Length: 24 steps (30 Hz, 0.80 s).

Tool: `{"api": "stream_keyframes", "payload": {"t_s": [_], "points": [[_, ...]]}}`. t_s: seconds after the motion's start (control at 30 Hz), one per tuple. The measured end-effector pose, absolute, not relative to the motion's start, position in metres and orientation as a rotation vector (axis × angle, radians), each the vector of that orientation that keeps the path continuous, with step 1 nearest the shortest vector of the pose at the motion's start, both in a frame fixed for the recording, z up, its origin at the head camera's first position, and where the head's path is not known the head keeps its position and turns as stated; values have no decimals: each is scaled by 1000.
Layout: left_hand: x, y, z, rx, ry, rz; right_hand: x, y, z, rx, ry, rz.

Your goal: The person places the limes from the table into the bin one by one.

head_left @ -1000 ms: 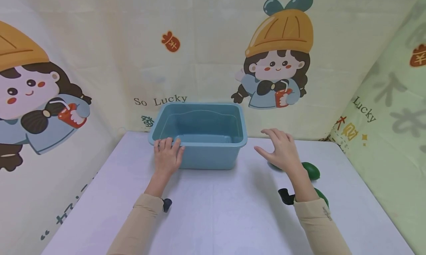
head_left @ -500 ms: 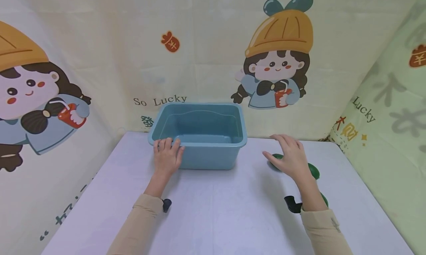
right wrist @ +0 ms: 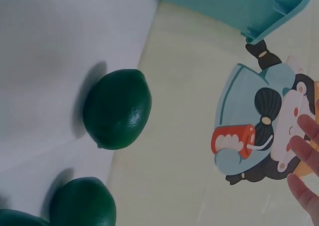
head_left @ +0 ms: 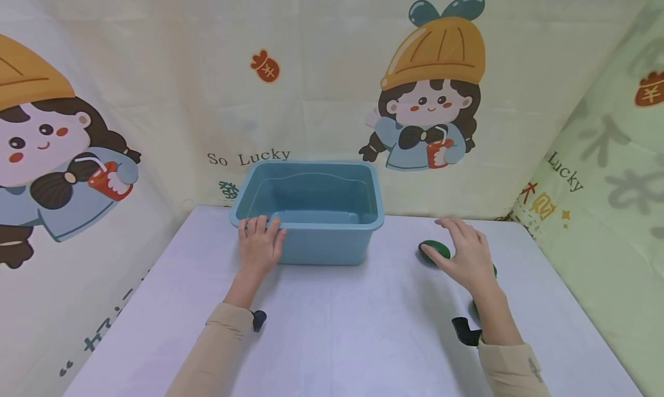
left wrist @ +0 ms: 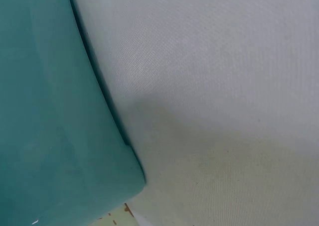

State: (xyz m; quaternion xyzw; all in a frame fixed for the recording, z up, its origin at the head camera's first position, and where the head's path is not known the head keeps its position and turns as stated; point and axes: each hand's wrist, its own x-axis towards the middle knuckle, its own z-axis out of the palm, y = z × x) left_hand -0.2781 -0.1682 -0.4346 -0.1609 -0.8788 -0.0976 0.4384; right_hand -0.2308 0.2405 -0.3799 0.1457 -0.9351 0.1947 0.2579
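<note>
A blue plastic bin (head_left: 321, 247) stands at the back of the table, upright and with its open top showing. My left hand (head_left: 259, 250) holds its front rim near the left corner, fingers hooked over the edge and thumb on the outside. In the left wrist view only the bin's wall (left wrist: 60, 106) appears, without the hand. My right hand (head_left: 467, 259) hovers over the table to the right, fingers spread and holding nothing. Close to its thumb lies a green lime (head_left: 437, 248). Two more limes (right wrist: 83, 203) (right wrist: 20, 218) are mostly hidden behind the hand and wrist.
The table has a white cloth (head_left: 332, 339). A patterned curtain (head_left: 321, 114) rises directly behind the bin, and others hang at both sides. Black mounts (head_left: 467, 332) are worn on both wrists.
My right hand has moved right and slightly toward me, away from the bin, uncovering the far lime. The left hand and the bin have stayed in place.
</note>
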Motion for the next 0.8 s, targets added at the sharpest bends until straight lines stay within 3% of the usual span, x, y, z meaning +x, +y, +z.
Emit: {"api": "stream_keyframes", "payload": {"t_s": [0.8], "points": [[-278,-168,-436,-406,-2180,-248,-202,267,-406,264,-2544,553]]}}
